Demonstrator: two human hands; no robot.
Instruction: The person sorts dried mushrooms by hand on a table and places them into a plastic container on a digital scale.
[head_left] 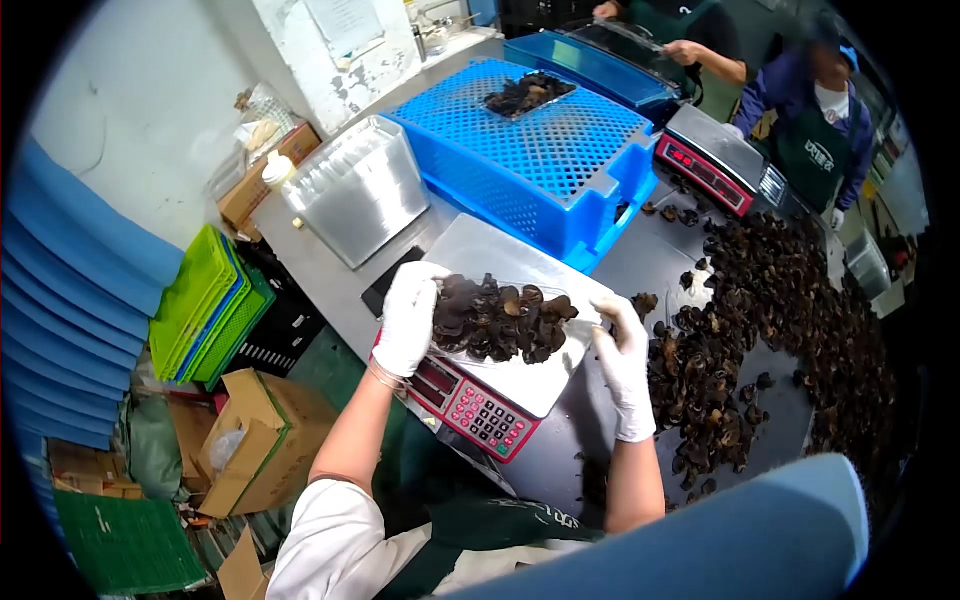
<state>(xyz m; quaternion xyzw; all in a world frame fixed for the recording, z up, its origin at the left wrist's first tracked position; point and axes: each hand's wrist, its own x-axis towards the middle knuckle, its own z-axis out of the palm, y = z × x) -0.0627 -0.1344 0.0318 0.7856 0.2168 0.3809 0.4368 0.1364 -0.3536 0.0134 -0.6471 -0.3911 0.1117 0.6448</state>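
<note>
A clear tray of dark brown wood ear fungus [500, 320] rests on the metal plate of a red scale [480, 410]. My left hand [408, 318], in a white glove, is at the tray's left end, its fingers bent against the edge; whether they grip it is hard to tell. At the right of the scale plate, my gloved right hand [622, 355] is raised with thumb and fingers apart, nothing between them. Loose fungus [710, 380] lies just beyond it on the steel table.
Behind the scale stand a stack of clear trays [355, 190] and an upturned blue crate [540, 140] bearing another filled tray. A second scale [705, 160] is at the back right. Two other people stand across the table. Cardboard boxes [265, 440] are at lower left.
</note>
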